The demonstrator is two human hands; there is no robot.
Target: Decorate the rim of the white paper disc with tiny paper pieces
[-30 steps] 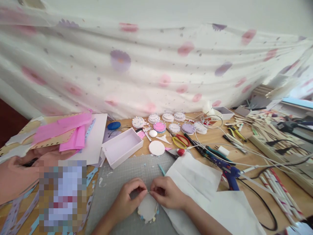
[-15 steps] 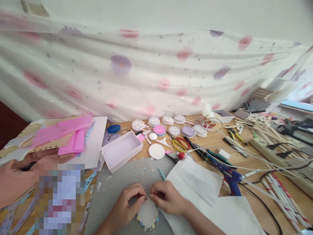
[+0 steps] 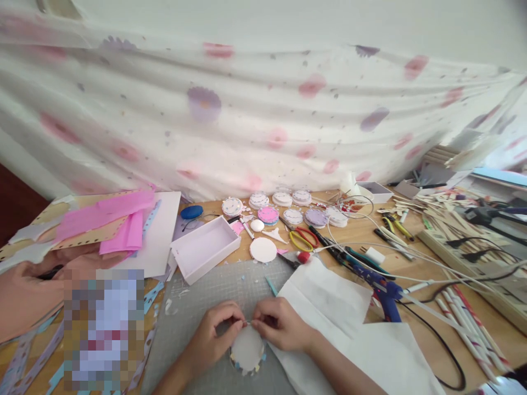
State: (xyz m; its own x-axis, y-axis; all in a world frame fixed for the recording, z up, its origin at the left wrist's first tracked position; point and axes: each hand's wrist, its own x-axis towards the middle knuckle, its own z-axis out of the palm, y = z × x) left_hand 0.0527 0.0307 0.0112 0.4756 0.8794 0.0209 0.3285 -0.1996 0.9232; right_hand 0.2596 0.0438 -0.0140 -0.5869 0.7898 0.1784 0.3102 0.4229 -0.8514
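Observation:
My left hand [image 3: 214,336] and my right hand [image 3: 280,325] meet over a grey cutting mat [image 3: 206,291] near the table's front edge. Both pinch the far rim of a small white foam disc [image 3: 247,351] with coloured bits along its edge. The fingertips of the two hands almost touch above the disc. My right forearm lies on a sheet of white paper [image 3: 329,299].
A white open box [image 3: 205,248], a plain white disc [image 3: 263,249], several decorated round pieces [image 3: 284,206], yellow-and-red scissors [image 3: 303,238] and a blue glue gun [image 3: 381,291] with cables lie beyond. Pink paper [image 3: 111,219] lies left. Another person's hand [image 3: 24,291] is at the left edge.
My hands stay pinched on the disc's rim, with only small finger movement. The view shifted slightly.

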